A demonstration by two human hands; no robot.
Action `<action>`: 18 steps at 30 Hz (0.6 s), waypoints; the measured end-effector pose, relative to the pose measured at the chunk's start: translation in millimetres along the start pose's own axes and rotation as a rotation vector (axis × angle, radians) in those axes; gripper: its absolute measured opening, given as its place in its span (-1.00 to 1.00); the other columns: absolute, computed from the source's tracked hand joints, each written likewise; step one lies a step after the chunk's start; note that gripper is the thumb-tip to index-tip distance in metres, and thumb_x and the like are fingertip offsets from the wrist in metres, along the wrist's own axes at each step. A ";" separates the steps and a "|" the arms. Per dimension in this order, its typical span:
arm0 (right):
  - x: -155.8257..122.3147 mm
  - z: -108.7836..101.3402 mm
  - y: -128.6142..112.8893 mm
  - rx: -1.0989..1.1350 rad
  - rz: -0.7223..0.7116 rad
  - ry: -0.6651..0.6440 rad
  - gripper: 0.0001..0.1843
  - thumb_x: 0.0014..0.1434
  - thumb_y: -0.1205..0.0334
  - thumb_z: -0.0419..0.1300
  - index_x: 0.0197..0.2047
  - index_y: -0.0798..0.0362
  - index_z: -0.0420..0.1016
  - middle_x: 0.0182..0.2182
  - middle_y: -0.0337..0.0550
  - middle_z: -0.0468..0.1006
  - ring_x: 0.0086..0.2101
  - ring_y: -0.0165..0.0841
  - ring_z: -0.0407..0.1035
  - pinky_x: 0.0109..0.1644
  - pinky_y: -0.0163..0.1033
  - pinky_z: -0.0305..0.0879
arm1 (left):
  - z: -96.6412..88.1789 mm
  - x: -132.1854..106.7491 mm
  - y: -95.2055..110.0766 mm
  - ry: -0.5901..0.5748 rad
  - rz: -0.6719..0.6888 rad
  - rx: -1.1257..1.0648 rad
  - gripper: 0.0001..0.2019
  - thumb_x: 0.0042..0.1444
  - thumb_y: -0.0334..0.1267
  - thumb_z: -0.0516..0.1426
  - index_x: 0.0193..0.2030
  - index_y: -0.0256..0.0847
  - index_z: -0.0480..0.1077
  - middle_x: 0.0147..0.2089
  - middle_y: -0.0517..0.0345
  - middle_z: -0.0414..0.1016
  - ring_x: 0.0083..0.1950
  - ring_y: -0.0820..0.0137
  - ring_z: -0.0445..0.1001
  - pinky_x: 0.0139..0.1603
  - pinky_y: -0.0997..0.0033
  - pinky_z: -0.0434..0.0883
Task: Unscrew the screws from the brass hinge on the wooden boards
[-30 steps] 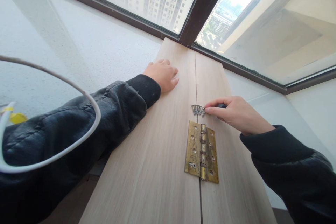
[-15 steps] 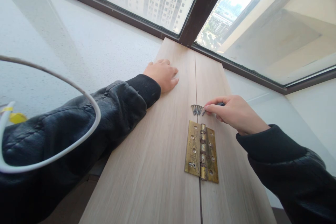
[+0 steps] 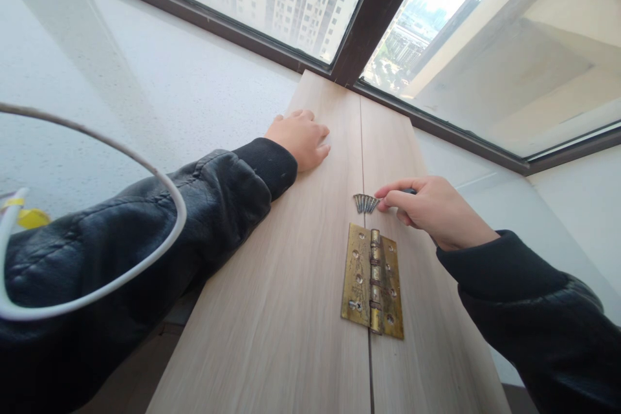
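Observation:
My left hand (image 3: 301,141) rests palm down on the pale wood board (image 3: 272,310), fingers loosely spread, holding nothing. My right hand (image 3: 417,204) is closed in a pinch at the right end of a fanned row of several small screws (image 3: 365,202). Its thumb and forefinger are at the head of the end screw (image 3: 374,204). Inside that hand a small dark object (image 3: 410,191) shows, mostly hidden; I cannot tell its kind. Just below the screws lies an opened brass hinge (image 3: 358,278), its knuckle near the seam between two boards. One screw (image 3: 356,305) sits at its lower left hole.
The boards reach to a dark window frame (image 3: 347,55). A speckled white surface (image 3: 145,71) spreads to the left. In the left foreground a white cable (image 3: 180,213) loops across my left sleeve, near something yellow (image 3: 33,217).
The end screw has shifted slightly left, closer against the fanned row, with my right fingertips moving along. My left hand and the hinge stay where they were.

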State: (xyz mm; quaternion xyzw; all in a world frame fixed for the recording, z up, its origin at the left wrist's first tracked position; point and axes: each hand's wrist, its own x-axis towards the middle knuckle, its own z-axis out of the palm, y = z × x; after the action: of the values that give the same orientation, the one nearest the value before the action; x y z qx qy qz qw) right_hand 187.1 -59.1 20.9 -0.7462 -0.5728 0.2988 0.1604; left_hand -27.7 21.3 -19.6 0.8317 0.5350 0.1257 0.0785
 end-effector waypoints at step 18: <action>-35.6 -24.8 -7.0 0.160 -0.080 0.049 -0.89 0.06 0.18 0.10 -0.33 -0.02 0.41 -0.68 -0.37 0.13 -0.65 -0.47 0.05 -0.56 -0.27 -0.04 | 1.6 0.5 -1.6 0.008 0.005 -0.001 -0.53 0.24 -0.01 -0.06 0.18 -0.09 0.40 0.24 -0.06 0.33 0.24 0.12 0.27 0.20 0.04 0.25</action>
State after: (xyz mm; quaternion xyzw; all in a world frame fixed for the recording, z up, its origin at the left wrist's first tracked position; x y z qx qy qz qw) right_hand 191.5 -88.4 53.5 -0.7148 -0.5723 0.3186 0.2452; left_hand -28.4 22.4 -21.5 0.8325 0.5332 0.1296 0.0763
